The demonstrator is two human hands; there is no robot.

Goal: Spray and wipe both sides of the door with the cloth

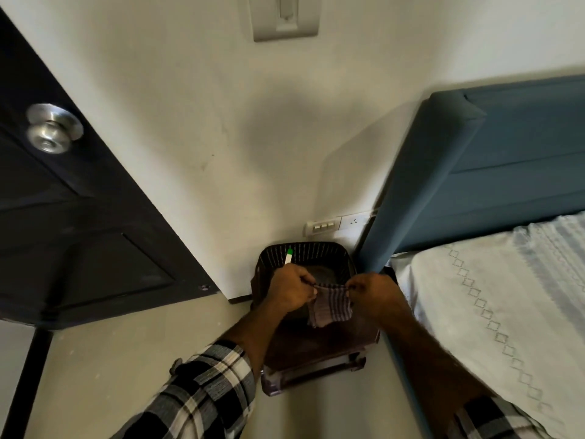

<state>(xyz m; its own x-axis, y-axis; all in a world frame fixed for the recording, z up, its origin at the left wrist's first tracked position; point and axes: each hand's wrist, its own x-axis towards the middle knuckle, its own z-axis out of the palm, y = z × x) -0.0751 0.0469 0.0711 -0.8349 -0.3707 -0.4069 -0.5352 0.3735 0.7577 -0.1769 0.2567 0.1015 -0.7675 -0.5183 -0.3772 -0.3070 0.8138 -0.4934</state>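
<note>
A purple-and-grey striped cloth (330,304) is seen. The door (72,223) is coloured black, with a silver metal knob (52,128). The wall (196,122) is painted off-white. A dark brown basket (329,253) is patterned with rows of small slits, and a white stick with a green tip (288,255) is seen in it. The headboard (493,163) is upholstered in teal blue. The bedsheet (493,299) is white, marked with a diamond chain pattern. The sleeves (202,397) are checked in black and white.

door (72,223) left, bed (493,299) right — floor (95,359) open

Left hand (292,288) and right hand (372,294) pinch striped cloth (330,307) taut above dark basket (316,253); door (72,217) left.
</note>
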